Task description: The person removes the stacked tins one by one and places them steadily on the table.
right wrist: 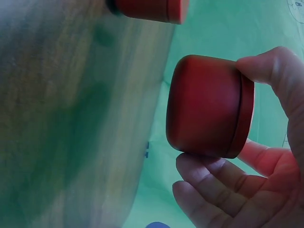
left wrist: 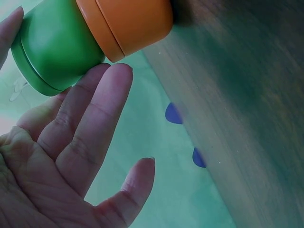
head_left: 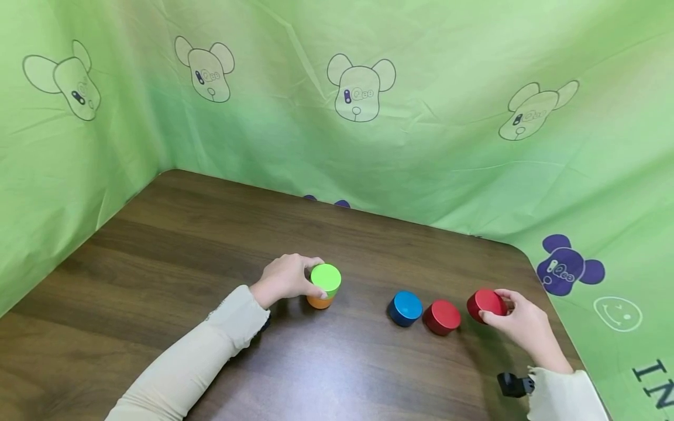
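My left hand (head_left: 286, 278) pinches a green round tin (head_left: 326, 278) between thumb and fingers. Directly under it is an orange tin (head_left: 319, 303); in the left wrist view the green tin (left wrist: 57, 45) meets the orange tin (left wrist: 135, 23) end to end. At the right, my right hand (head_left: 523, 324) grips a red round tin (head_left: 485, 305) by its sides. The right wrist view shows this red tin (right wrist: 206, 107) held near its lid rim, apart from the table. A second red tin (head_left: 442, 317) and a blue tin (head_left: 405, 309) stand side by side between the hands.
The brown wooden table (head_left: 210, 216) ends at a green cloth (head_left: 295, 117) printed with bear heads, which hangs behind and at both sides. A small black device (head_left: 515, 386) sits at the right wrist.
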`<state>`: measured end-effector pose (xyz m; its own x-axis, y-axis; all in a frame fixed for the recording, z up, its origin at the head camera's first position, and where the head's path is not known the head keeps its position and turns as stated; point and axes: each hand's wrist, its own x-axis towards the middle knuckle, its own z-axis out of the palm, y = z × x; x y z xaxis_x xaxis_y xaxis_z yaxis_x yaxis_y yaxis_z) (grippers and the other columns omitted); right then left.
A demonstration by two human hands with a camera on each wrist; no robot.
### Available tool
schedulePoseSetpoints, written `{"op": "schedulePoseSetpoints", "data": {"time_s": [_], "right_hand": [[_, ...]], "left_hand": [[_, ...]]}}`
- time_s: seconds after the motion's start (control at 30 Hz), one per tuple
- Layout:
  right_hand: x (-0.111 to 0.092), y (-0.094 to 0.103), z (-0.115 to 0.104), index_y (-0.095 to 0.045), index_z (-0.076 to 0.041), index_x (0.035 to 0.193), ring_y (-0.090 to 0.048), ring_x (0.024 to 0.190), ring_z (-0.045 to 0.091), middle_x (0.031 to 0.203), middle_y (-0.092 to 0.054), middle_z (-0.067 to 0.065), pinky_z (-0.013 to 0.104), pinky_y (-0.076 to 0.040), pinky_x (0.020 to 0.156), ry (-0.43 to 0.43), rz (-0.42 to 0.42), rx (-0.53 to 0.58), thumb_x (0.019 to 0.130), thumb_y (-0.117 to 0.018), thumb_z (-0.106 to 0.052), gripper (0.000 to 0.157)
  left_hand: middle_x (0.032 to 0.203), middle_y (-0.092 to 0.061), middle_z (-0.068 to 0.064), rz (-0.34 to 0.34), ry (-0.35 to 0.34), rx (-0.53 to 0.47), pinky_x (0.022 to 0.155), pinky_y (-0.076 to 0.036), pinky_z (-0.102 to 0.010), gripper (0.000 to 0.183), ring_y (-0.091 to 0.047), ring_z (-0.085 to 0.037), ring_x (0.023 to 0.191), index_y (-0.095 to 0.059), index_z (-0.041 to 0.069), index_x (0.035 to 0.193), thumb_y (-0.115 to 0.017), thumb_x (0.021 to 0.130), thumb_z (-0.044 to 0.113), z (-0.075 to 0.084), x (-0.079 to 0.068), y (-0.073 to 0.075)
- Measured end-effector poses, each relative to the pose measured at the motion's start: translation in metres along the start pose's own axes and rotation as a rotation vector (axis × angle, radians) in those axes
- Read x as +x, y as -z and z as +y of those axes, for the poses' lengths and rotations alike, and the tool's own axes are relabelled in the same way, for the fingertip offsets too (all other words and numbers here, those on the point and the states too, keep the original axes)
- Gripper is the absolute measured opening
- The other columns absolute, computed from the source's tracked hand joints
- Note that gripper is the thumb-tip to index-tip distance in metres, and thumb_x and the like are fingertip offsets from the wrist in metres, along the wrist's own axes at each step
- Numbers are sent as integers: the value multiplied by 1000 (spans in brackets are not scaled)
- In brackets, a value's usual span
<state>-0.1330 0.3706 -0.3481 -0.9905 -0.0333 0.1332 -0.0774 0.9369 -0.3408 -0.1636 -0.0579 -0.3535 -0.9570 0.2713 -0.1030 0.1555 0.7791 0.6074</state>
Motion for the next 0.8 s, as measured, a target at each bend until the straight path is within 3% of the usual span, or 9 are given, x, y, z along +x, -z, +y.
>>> {"op": "schedulePoseSetpoints", "data": {"time_s": [0.37, 0.8], "right_hand": [[1, -4, 2, -51, 18, 117, -61, 89, 43, 102, -61, 35, 47, -47, 70, -30, -87, 1, 79, -71, -20, 57], [-2, -9, 6, -51, 19, 114, -60, 75, 28, 82, -65, 16, 39, -46, 66, -57, -157, -10, 77, -72, -21, 58]], "left_hand": [[81, -62, 11, 4, -5, 2, 51, -38, -29, 57, -51, -14, 66, -67, 34, 119, -86, 65, 39, 1, 2, 2], [80, -62, 11, 12, -27, 10, 51, -38, -30, 56, -51, -14, 66, -68, 33, 117, -86, 65, 38, -1, 1, -2]]}}
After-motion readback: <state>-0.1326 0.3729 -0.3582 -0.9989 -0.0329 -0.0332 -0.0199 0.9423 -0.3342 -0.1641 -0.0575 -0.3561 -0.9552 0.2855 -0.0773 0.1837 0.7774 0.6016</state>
